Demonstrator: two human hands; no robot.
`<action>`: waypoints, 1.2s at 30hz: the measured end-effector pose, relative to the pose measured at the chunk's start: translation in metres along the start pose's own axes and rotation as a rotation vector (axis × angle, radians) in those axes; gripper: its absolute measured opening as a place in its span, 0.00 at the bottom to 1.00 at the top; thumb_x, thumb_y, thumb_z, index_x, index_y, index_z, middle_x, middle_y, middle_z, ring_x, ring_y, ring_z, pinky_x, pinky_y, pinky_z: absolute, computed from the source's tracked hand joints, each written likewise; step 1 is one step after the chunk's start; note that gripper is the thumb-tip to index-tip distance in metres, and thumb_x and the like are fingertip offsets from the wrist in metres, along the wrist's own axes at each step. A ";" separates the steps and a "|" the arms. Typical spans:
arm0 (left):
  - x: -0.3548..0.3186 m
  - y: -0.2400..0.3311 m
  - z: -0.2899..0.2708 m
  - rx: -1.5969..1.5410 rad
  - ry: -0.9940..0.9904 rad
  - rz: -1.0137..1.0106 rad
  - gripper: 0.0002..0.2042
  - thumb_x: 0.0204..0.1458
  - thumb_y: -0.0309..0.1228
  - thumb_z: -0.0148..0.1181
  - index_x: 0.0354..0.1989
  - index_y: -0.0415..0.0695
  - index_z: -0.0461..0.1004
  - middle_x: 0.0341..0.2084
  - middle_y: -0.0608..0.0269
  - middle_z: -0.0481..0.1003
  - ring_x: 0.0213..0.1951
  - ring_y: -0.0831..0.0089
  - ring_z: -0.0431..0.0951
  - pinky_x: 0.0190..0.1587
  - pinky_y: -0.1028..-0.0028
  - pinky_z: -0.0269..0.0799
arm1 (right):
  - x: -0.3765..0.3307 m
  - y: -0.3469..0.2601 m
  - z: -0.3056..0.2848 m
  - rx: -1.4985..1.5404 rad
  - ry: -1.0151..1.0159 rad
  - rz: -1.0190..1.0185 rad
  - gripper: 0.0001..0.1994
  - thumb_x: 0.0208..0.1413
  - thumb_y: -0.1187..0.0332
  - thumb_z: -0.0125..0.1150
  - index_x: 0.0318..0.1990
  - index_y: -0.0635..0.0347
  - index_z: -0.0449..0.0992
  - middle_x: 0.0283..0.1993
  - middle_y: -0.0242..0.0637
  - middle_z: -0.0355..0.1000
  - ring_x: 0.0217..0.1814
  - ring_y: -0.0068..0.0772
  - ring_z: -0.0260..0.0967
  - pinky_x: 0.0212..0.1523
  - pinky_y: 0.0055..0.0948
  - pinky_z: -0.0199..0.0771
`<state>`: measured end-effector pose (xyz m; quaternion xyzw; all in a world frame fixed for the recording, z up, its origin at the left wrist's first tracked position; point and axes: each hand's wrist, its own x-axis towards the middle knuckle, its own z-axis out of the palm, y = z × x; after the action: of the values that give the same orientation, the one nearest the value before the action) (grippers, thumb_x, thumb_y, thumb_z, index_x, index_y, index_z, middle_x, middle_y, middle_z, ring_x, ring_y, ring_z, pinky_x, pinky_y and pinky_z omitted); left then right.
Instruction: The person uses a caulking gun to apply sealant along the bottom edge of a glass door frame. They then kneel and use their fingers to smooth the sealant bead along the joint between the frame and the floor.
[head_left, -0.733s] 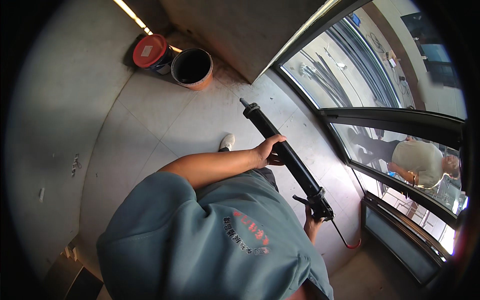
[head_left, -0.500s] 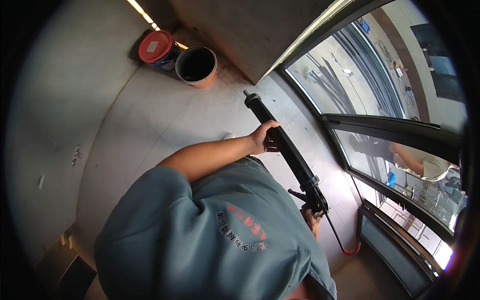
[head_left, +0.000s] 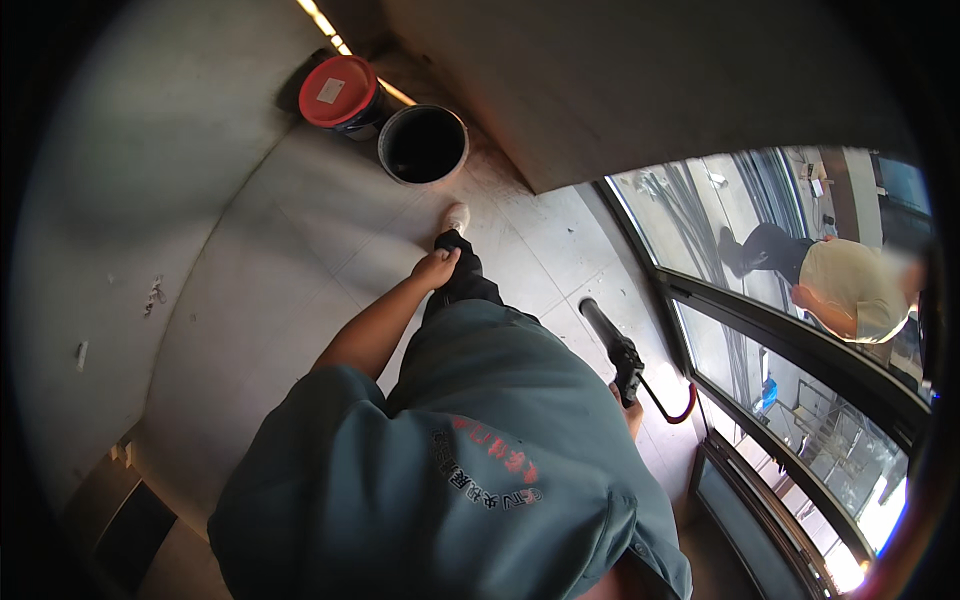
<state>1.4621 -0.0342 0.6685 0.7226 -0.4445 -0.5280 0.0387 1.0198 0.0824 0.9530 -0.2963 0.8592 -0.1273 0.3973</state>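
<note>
My right hand (head_left: 628,405) grips the handle end of a black caulking gun (head_left: 610,333), low on my right side. The barrel tilts forward and down, and its rod ends in a red hook (head_left: 684,408) behind the grip. Part of the right hand hides behind the tool and my shirt. My left hand (head_left: 437,268) is off the gun, its fingers curled in front of my dark trouser leg (head_left: 465,285). Nothing shows in that hand.
A black-sided bucket with a red lid (head_left: 338,91) stands ahead beside an open dark bucket (head_left: 423,145), near the wall corner. Dark-framed windows (head_left: 790,318) run along the right. A person in a pale shirt (head_left: 855,285) shows in the glass.
My left hand has let go of the gun's barrel and moved left. The barrel has swung down on the right, in my right hand. One foot has come forward.
</note>
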 end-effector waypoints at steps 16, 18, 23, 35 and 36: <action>0.013 -0.008 -0.117 -1.240 -0.770 -0.481 0.44 0.64 0.67 0.41 0.77 0.42 0.54 0.73 0.50 0.60 0.72 0.56 0.62 0.72 0.57 0.57 | 0.035 -0.083 -0.011 -0.666 0.075 0.047 0.27 0.57 0.46 0.69 0.34 0.69 0.82 0.27 0.49 0.79 0.32 0.48 0.80 0.37 0.48 0.75; 0.028 0.009 -0.129 -1.044 -0.743 -0.517 0.43 0.64 0.65 0.43 0.76 0.42 0.54 0.73 0.50 0.61 0.71 0.57 0.62 0.72 0.58 0.56 | 0.041 -0.091 -0.010 -0.564 0.042 0.158 0.31 0.60 0.39 0.62 0.31 0.68 0.80 0.22 0.43 0.74 0.26 0.40 0.75 0.30 0.43 0.72; 0.094 0.051 -0.130 -0.510 -0.669 -0.213 0.41 0.63 0.62 0.47 0.73 0.38 0.62 0.70 0.49 0.64 0.69 0.57 0.65 0.70 0.60 0.58 | 0.047 -0.123 0.011 -0.267 -0.100 0.107 0.30 0.69 0.40 0.51 0.27 0.60 0.71 0.16 0.30 0.62 0.17 0.24 0.60 0.20 0.30 0.60; 0.057 0.213 0.015 -0.368 -0.973 -0.330 0.51 0.57 0.70 0.53 0.79 0.44 0.46 0.66 0.33 0.64 0.46 0.52 0.80 0.46 0.62 0.80 | -0.040 -0.133 0.025 -0.226 0.118 -0.269 0.16 0.49 0.65 0.80 0.36 0.65 0.78 0.25 0.43 0.77 0.23 0.37 0.72 0.29 0.35 0.73; 0.041 0.223 0.028 -0.459 -0.979 -0.380 0.52 0.55 0.72 0.53 0.76 0.43 0.49 0.61 0.37 0.67 0.41 0.56 0.81 0.44 0.61 0.81 | -0.048 -0.120 0.019 -0.205 0.112 -0.315 0.16 0.48 0.65 0.80 0.36 0.65 0.78 0.24 0.44 0.76 0.23 0.38 0.72 0.29 0.34 0.73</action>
<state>1.3069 -0.1847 0.7438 0.4342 -0.1468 -0.8818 -0.1113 1.1072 0.0171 1.0241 -0.4586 0.8312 -0.1161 0.2920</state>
